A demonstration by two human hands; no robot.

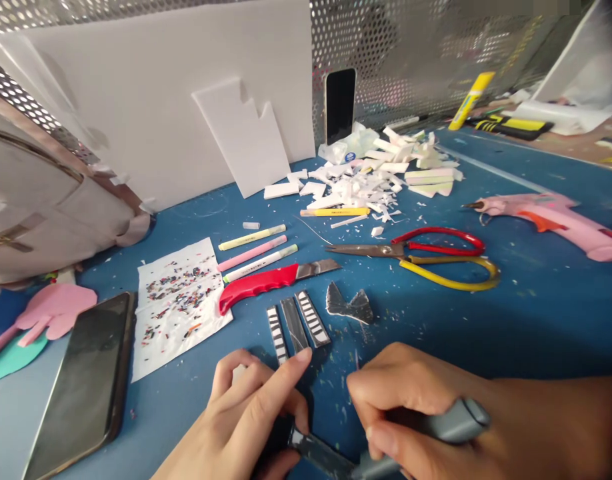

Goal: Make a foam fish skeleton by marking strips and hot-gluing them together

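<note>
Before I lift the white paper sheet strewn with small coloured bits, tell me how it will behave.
The white paper sheet looks thin and creased, so probably floppy. The small coloured bits seem loose and would likely slide off.

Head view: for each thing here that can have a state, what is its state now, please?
Grey marker: held in the right hand
Black strip: held by the left hand
Red-handled knife: lying, blade exposed
Scissors: lying, blades look closed
Standing phone: upright, screen dark
Lying phone: face up, screen dark
Pink glue gun: lying on its side; cannot tell if hot
White sheet: spread out, strewn with coloured bits
</note>
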